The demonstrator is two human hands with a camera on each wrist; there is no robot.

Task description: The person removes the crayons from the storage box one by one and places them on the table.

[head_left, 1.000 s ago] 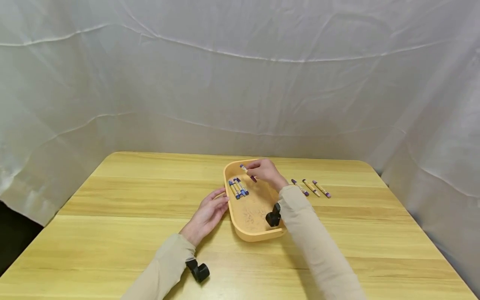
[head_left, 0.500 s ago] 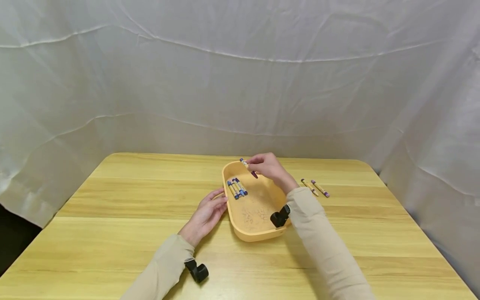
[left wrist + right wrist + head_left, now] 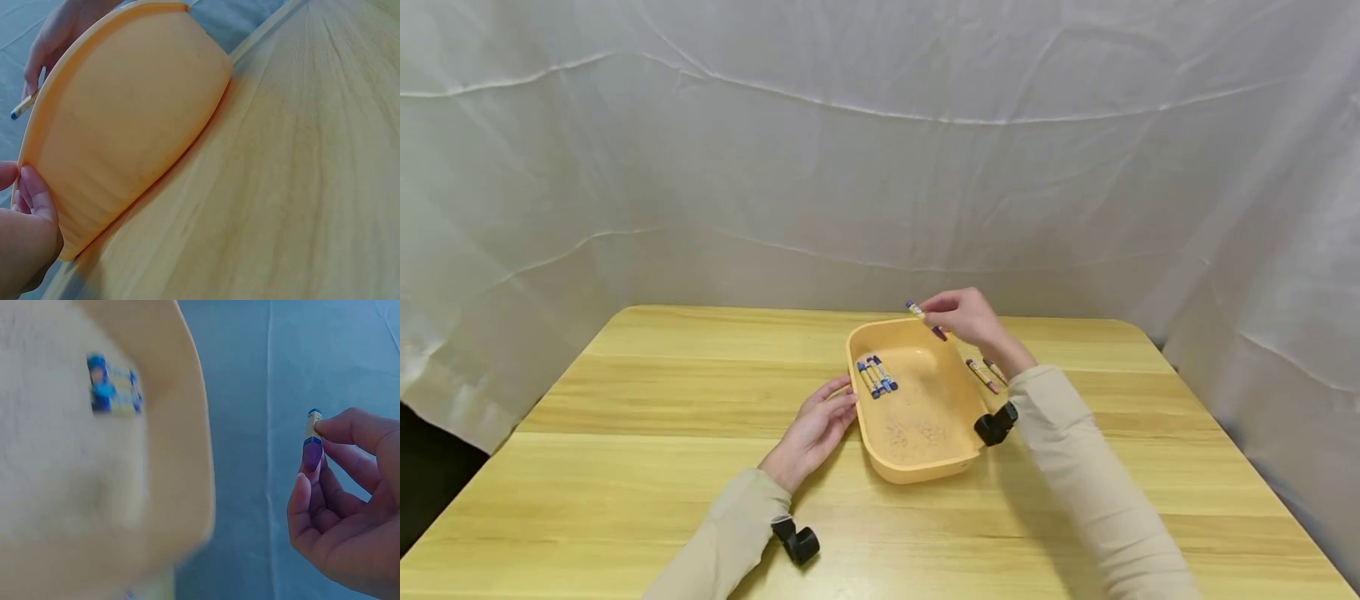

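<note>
Wooden table (image 3: 625,467) bearing a yellow tray (image 3: 917,467). Left hand (image 3: 811,433) rests against the tray's left wall, fingers straight and together. Right hand (image 3: 967,317) pinches a crayon (image 3: 925,320) above the tray's far rim. Three crayons (image 3: 875,376) lie inside the tray.

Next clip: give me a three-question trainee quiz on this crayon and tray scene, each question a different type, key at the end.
1. True or false: the right hand pinches a purple paper-wrapped crayon above the far rim of the shallow orange plastic tray.
2. Multiple choice: the left hand is (A) lifting a crayon, (B) resting against the tray's left side, (C) flat on the table far from the tray.
3. Fill in: the group of blue crayons lies inside the ____.

Key: 1 true; 2 B; 3 tray. The loose crayons on the wooden table lie right of the tray.
</note>
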